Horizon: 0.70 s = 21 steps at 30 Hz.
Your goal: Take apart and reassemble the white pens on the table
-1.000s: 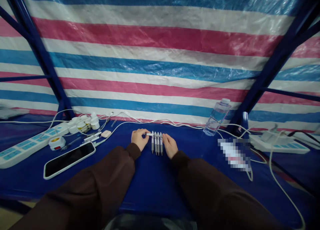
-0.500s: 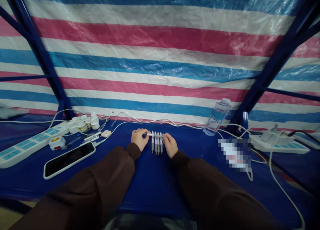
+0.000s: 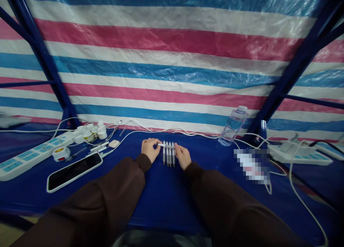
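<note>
Several white pens with grey grips (image 3: 167, 157) lie side by side on the blue table (image 3: 161, 193), tips pointing toward me. Across their upper part runs one more white and grey pen (image 3: 166, 146), held crosswise between my hands. My left hand (image 3: 151, 149) pinches its left end with thumb and finger. At the other end, my right hand (image 3: 183, 155) has its fingers closed on the pen's grey part. Whether the crosswise pen rests on the row or hovers just over it, I cannot tell.
A white-cased phone (image 3: 75, 171), a long power strip (image 3: 34, 153) and plugs stand at left. Toward the right are a clear water bottle (image 3: 233, 127), a pixelated item (image 3: 252, 166) and another power strip (image 3: 303, 153). Cables (image 3: 188, 133) run along the back by the striped sheet (image 3: 172, 93).
Both hands stay in nearly the same place, still gripping the crosswise pen. The row of pens has not visibly moved.
</note>
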Available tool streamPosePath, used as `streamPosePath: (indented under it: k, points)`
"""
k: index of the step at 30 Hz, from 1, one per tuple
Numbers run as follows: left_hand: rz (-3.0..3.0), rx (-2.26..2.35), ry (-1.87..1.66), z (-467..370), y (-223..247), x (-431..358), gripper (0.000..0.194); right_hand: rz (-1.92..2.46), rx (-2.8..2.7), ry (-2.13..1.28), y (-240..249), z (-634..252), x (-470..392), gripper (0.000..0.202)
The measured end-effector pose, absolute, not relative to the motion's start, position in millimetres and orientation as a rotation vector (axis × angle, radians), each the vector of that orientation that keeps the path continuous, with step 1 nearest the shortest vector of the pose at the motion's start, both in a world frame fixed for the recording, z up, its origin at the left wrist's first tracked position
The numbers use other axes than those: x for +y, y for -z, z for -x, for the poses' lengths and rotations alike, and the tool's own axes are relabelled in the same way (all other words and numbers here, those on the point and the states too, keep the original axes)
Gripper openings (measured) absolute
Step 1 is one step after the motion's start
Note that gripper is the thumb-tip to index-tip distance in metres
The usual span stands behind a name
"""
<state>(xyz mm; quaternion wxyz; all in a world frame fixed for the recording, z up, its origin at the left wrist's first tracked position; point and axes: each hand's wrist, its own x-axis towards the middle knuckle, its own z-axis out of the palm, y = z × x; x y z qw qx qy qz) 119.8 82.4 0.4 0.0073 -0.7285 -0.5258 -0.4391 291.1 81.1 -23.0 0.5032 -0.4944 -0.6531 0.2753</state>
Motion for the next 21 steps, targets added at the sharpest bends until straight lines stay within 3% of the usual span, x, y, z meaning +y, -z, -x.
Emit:
streamPosePath:
  k: [3, 9, 15, 21]
  points:
    - [2.276, -1.639, 1.352, -121, -2, 81, 0.019, 1.237, -1.541, -0.668, 25, -292, 82, 0.049]
    - [2.258, -1.683, 1.341, -120, -2, 82, 0.018, 1.121, -1.574, -0.674, 18, -291, 78, 0.031]
    - [2.197, -1.605, 1.443, -118, -1, 83, 0.018, 1.120, -1.627, -0.715, 20, -289, 79, 0.045]
    - [1.914, -1.733, 1.548, -121, -5, 78, 0.021, 1.099, -1.629, -0.656, 14, -287, 73, 0.045]
